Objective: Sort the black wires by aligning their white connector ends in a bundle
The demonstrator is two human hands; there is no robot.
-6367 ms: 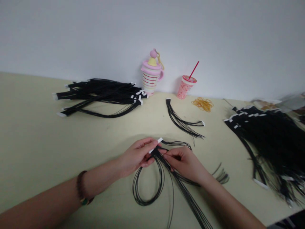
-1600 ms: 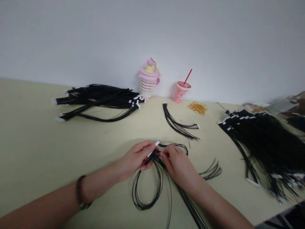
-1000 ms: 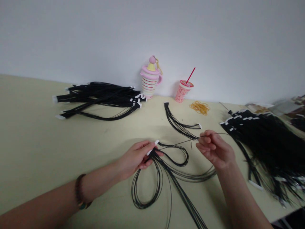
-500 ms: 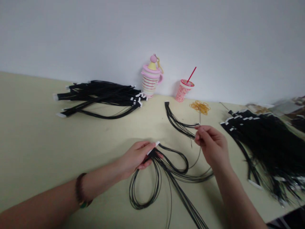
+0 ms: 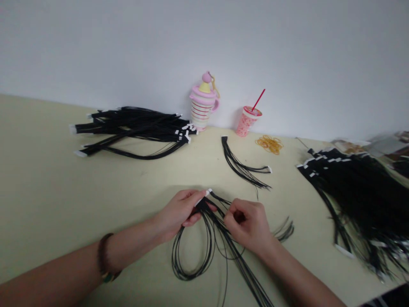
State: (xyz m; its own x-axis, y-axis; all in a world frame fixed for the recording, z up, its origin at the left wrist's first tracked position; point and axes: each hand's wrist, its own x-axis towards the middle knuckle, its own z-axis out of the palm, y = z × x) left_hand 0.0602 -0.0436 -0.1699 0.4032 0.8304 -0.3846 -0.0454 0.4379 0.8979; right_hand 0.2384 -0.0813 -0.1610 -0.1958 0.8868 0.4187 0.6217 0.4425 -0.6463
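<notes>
Near the middle of the table, my left hand (image 5: 183, 213) is closed on the white connector end of a black wire bundle (image 5: 234, 245). Part of the bundle loops down below that hand, and other wires run toward the lower right. My right hand (image 5: 247, 219) has its fingers pinched together over the wires, just right of the connector. Exactly what lies between its fingertips is hidden. Behind my right hand, a smaller black cable (image 5: 239, 166) with white ends lies on the table.
A pile of black cables (image 5: 137, 125) lies back left. Beside it stand a pink striped mug (image 5: 202, 108) and a pink cup with a red straw (image 5: 246, 122), both near the wall. Yellow rubber bands (image 5: 269, 144) sit right of the cup. A large cable heap (image 5: 361, 187) covers the right side.
My right hand has moved left and down from beside the smaller cable to the held bundle. The single wire it held up has come down. My left hand keeps its hold, almost unmoved.
</notes>
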